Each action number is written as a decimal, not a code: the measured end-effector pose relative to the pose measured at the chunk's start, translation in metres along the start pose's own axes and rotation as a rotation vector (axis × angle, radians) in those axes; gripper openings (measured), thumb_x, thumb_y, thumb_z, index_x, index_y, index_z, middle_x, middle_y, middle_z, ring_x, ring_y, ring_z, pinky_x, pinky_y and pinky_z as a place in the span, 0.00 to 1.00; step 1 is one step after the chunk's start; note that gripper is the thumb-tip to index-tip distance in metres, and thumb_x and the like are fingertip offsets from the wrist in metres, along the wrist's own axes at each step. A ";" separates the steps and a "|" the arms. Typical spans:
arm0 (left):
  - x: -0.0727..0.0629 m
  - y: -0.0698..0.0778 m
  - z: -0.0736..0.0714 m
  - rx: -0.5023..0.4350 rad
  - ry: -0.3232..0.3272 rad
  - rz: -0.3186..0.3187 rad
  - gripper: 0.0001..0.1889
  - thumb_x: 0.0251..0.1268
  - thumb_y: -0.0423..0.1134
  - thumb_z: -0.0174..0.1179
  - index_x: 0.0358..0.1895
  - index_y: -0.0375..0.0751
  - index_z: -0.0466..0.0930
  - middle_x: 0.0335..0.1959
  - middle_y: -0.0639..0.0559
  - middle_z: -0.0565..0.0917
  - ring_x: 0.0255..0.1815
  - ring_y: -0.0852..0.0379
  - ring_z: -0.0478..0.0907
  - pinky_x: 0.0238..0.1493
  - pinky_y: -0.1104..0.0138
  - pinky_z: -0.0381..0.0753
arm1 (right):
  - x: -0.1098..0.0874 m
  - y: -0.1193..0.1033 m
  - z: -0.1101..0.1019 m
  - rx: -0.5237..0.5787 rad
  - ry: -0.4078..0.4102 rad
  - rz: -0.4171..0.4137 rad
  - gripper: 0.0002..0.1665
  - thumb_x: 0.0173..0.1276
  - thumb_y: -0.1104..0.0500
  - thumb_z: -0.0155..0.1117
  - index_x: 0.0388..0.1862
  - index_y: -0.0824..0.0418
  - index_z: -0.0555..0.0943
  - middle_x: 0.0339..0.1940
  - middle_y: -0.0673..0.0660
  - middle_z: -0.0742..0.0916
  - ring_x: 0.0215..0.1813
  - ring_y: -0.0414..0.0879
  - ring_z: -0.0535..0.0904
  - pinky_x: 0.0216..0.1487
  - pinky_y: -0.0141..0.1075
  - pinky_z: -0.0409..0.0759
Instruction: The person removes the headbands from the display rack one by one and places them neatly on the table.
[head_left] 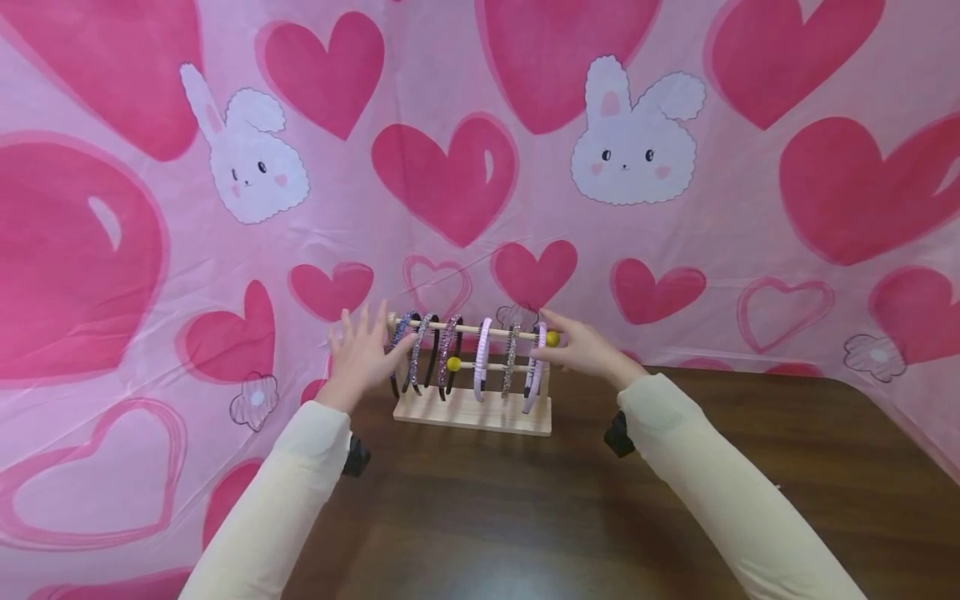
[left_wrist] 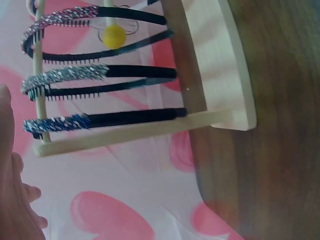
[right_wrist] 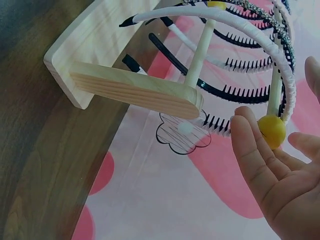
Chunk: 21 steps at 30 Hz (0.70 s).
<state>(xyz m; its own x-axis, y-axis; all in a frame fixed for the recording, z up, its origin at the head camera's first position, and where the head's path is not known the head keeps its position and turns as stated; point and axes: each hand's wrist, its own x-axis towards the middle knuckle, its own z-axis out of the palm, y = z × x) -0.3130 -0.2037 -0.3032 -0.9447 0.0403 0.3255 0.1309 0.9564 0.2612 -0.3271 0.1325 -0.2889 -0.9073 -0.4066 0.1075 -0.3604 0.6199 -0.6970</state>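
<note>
A wooden headband stand [head_left: 472, 415] holds several headbands on its upper rod. My left hand [head_left: 365, 354] has its fingers spread beside the rod's left end, near a blue glittery headband [left_wrist: 60, 123]; in the left wrist view it is apart from the stand's post. My right hand [right_wrist: 280, 175] is at the other end, its fingers loosely extended around the yellow ball [right_wrist: 272, 131] on the rod's tip. Close by hangs a pale lilac headband [right_wrist: 235, 17], its band passing just beside the fingertips. Silver [left_wrist: 65, 77] and pink glittery headbands [left_wrist: 60, 18] hang farther along.
The stand's base rests on a dark wooden table [head_left: 480, 517], near its back edge. Behind it hangs a pink cloth [head_left: 450, 75] with hearts and rabbits. A shorter lower rod with another yellow ball [head_left: 453, 364] points forward from the stand.
</note>
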 end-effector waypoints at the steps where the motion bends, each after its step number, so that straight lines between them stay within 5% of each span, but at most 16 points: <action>1: -0.001 -0.002 0.001 -0.006 -0.002 -0.003 0.46 0.60 0.70 0.38 0.74 0.44 0.38 0.72 0.35 0.40 0.68 0.31 0.28 0.58 0.37 0.27 | 0.000 0.000 0.000 0.005 0.000 0.001 0.51 0.58 0.45 0.67 0.74 0.52 0.51 0.50 0.59 0.76 0.28 0.48 0.76 0.32 0.39 0.76; 8: -0.007 -0.016 0.007 -0.010 -0.022 0.004 0.47 0.60 0.71 0.37 0.73 0.42 0.39 0.72 0.35 0.41 0.68 0.30 0.29 0.57 0.36 0.27 | 0.001 0.001 0.003 0.034 0.007 0.009 0.50 0.58 0.47 0.67 0.74 0.53 0.52 0.53 0.61 0.75 0.28 0.51 0.77 0.31 0.39 0.77; 21: -0.024 -0.039 0.028 -0.050 -0.170 0.016 0.48 0.61 0.69 0.39 0.73 0.38 0.37 0.71 0.33 0.43 0.68 0.30 0.32 0.57 0.36 0.27 | 0.004 0.006 0.006 0.086 0.019 0.004 0.49 0.59 0.51 0.67 0.74 0.54 0.52 0.57 0.63 0.74 0.33 0.60 0.78 0.37 0.49 0.78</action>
<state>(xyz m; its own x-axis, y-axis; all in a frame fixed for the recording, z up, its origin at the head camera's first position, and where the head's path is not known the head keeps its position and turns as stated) -0.3039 -0.2338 -0.3461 -0.9791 0.1080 0.1724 0.1571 0.9398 0.3035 -0.3318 0.1303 -0.2966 -0.9129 -0.3909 0.1173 -0.3375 0.5614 -0.7556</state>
